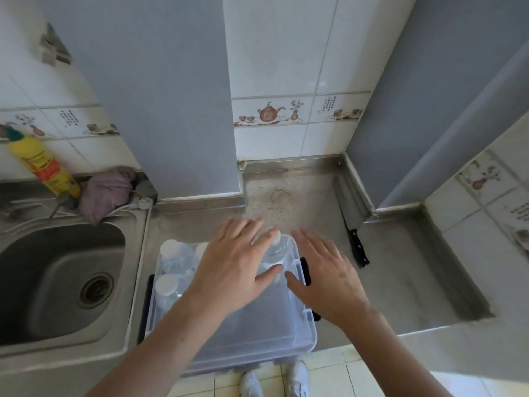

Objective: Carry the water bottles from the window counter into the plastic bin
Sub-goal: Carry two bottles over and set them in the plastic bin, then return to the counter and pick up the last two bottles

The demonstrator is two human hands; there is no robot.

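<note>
A clear plastic bin [303, 336] with black side handles sits on the steel counter in front of me, its near end past the counter edge. Several clear water bottles with white caps stand upright in its far half: two at the left [169, 247] [166, 285], one partly hidden behind my left hand, and one at the far right corner [273, 247]. My left hand [232, 267] hovers over the bin with fingers spread, its thumb by that right bottle. My right hand [323, 273] is open above the bin's right rim, holding nothing.
A steel sink [57, 282] lies left of the bin. A yellow detergent bottle [43, 164] and a purple cloth [106, 193] sit behind it. A black-handled knife [355, 242] lies on the counter at the right. Tiled walls and grey pillars close the back.
</note>
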